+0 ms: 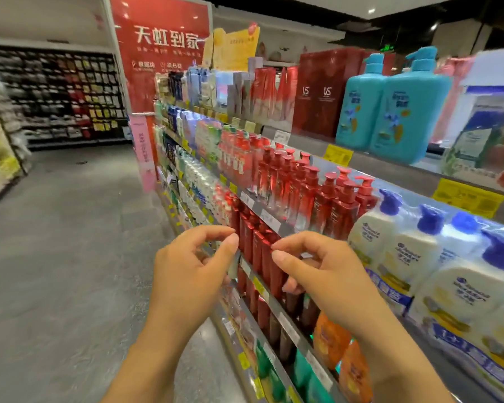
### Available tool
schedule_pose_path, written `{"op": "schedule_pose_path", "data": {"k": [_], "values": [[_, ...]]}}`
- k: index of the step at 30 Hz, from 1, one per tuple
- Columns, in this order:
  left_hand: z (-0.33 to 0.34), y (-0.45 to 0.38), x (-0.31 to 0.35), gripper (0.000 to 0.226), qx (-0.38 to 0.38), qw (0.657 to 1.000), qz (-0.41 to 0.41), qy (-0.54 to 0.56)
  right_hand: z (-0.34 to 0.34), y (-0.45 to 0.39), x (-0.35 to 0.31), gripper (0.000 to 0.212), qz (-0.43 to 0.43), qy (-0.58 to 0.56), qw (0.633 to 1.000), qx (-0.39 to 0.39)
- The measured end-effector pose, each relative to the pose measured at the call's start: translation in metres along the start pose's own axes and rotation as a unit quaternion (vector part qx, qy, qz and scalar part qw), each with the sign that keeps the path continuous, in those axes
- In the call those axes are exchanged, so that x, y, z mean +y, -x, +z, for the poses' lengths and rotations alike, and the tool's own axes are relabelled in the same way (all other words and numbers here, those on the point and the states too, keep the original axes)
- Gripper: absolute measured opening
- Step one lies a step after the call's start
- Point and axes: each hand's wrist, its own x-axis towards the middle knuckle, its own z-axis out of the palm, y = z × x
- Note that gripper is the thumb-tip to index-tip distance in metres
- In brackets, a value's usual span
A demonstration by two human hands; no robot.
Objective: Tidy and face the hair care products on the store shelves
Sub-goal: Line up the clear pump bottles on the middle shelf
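Both hands curled, apparently empty: left hand point(192, 257) and right hand point(317, 266) hover just before the red tubes point(259, 251), below the red pump bottles point(312, 193). Risk: a nudge topples the tightly packed row.

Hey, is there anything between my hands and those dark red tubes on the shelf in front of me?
Nothing visible. Your left hand and right hand are already at the dark red tubes, fingertips meeting the front ones, with no other product in between.
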Motion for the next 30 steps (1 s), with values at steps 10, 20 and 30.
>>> {"op": "schedule_pose_path", "data": {"k": [10,20,30], "values": [[-0.077,-0.171,-0.113,0.011,0.019,0.999,0.026,-0.012,0.142,-0.166,0.004,0.009,-0.018,0.019,0.999,-0.022],[-0.121,-0.323,-0.208,0.006,-0.012,0.999,0.043,-0.025,0.246,-0.314,0.018,0.006,0.03,-0.004,1.0,0.008],[-0.082,-0.475,-0.306,0.005,-0.06,0.997,0.038,-0.042,0.278,-0.48,0.079,0.005,0.049,-0.019,0.998,0.028]]}}
